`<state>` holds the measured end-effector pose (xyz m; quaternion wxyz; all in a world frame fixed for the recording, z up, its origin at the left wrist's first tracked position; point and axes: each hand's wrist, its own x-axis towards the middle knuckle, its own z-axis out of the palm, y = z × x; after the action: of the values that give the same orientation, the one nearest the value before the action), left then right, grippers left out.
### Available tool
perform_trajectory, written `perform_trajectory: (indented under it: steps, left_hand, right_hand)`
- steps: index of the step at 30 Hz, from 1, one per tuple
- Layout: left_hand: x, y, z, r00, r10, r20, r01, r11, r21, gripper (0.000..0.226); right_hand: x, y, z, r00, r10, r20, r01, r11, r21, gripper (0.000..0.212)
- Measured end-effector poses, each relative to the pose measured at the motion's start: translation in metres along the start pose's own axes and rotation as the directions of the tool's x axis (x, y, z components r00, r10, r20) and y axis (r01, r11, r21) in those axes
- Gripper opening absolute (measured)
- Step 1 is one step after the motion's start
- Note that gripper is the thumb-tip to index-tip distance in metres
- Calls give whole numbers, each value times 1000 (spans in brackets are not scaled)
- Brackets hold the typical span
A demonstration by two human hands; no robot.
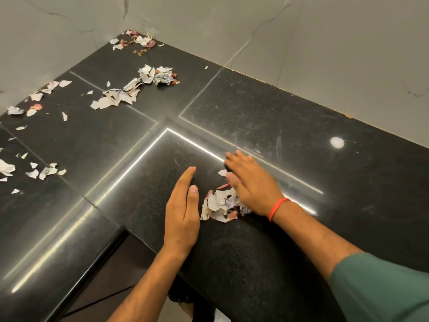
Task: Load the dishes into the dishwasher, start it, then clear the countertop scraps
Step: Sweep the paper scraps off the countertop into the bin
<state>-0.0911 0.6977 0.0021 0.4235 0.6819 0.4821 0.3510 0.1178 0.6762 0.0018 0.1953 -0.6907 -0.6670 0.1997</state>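
Countertop: scraps between hands.

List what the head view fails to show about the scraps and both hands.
- Scrap pile: its right side is hidden under the right hand.
- Right hand's fingers: motion-blurred, so contact with the countertop is unclear.
- Scraps at the left edge: cut off by the frame.
- Print on the paper scraps: too small to read.

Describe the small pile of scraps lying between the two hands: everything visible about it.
The pile of scraps is a loose heap of torn paper, mostly white with a few pink and reddish bits, lying on the black countertop near its front edge. The left hand stands beside it, fingers straight; the right hand lies over its right side, blurred.
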Motion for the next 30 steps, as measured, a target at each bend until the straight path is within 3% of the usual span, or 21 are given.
perform_trajectory:
  steps: [3, 6, 8, 12, 15, 19, 23, 26, 28, 30]
  left_hand:
    - [-13, 0, 0, 999, -23, -31, 22, 999, -29, 47]
    - [-22, 4, -4, 996, -55, -76, 49, 996, -74, 46]
    - [-34, 7, -9, 985, -83, -154, 71, 994, -79, 44]
    - [-73, 0, -21, 915, -179, -361, 156, 983, -92, 45]
    - [-92, -6, -15, 911, -185, -369, 191, 981, -21, 48]
    - [-96, -2, 2, 921, -140, -363, 175, 982, 66, 51]
    - [-99, -3, 6, 773, -275, -572, 247, 961, -128, 54]
    - [-104, -6, 9, 675, -389, -627, 267, 921, -283, 54]
    - [-103, -7, 16, 678, -386, -625, 247, 921, -301, 55]
    - [-99, -7, 22, 687, -370, -626, 238, 928, -287, 55]
  right_hand:
    - [-10, -22, 15, 967, -210, 144, 213, 977, -4, 69]
    - [-28, -26, 19, 942, -298, 152, 292, 955, 60, 63]
    - [-33, -17, 13, 966, -253, 51, 243, 959, 149, 59]
    - [-36, 10, -2, 980, 6, -199, 36, 977, 209, 58]
    - [-38, 4, 6, 988, 43, -145, -33, 997, 74, 65]
    - [-44, -31, 33, 991, -132, -15, 132, 991, -4, 64]
    - [-50, -51, 47, 963, -267, 26, 264, 961, 85, 61]
    - [-45, -40, 32, 977, -194, -87, 209, 951, 226, 54]
    - [-41, -25, 20, 979, -80, -189, 125, 963, 238, 55]
    - [-38, -14, 14, 980, 7, -200, 34, 979, 201, 60]
